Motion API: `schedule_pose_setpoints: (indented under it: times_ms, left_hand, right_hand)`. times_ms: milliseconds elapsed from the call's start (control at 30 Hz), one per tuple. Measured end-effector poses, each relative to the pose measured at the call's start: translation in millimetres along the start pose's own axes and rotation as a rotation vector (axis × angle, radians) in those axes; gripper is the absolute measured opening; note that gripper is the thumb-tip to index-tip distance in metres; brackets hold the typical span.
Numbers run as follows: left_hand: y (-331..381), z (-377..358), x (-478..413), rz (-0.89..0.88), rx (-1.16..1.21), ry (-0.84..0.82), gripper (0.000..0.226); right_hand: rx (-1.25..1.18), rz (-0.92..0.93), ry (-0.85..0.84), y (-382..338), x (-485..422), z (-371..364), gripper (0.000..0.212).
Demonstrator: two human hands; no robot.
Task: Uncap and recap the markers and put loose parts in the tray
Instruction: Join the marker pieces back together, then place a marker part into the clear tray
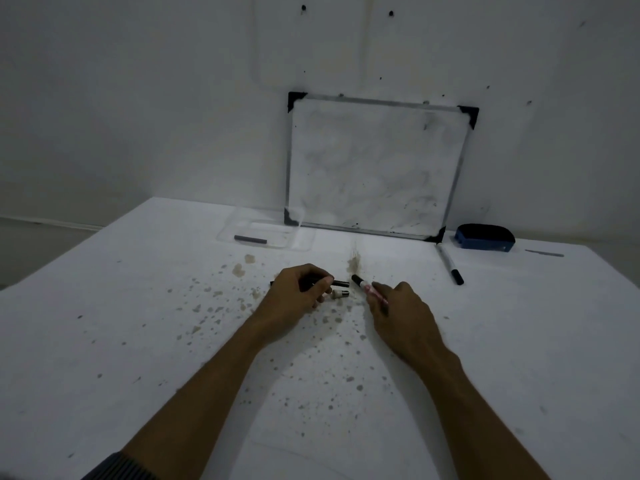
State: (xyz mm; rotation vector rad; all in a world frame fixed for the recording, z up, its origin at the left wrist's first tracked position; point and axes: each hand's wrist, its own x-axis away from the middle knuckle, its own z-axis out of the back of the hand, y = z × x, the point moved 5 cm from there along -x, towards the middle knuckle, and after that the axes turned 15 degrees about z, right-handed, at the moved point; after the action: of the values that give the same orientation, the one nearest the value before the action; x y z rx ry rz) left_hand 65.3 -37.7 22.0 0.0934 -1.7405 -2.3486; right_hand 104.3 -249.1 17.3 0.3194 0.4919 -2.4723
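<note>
My left hand [299, 289] is closed around a black marker part [341, 283] whose end pokes out to the right. A small pale loose piece [339, 294] lies on the table just under that hand's fingers. My right hand [398, 310] grips a marker with a pinkish label and a black tip [362, 285], pointing up-left toward the left hand; the two ends are a short gap apart. A clear plastic tray [304, 242] sits at the back left, holding a dark grey stick-like part [250, 240]. Another marker [449, 264] lies at the right.
A small whiteboard [374, 168] leans on the wall at the back of the white, brown-stained table [138, 323]. A blue eraser [484, 238] sits to its right, with a thin grey strip [543, 253] beyond it. The table's left edge runs diagonally.
</note>
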Motion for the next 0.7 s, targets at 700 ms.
schedule_pose_setpoints:
  times_ms: [700]
  left_hand:
    - [60.8,148.1,-46.2,-0.069,-0.567,0.216,0.016]
  right_hand:
    - [-0.097,0.085,-0.301,-61.5,-131.0,-32.6,0.062]
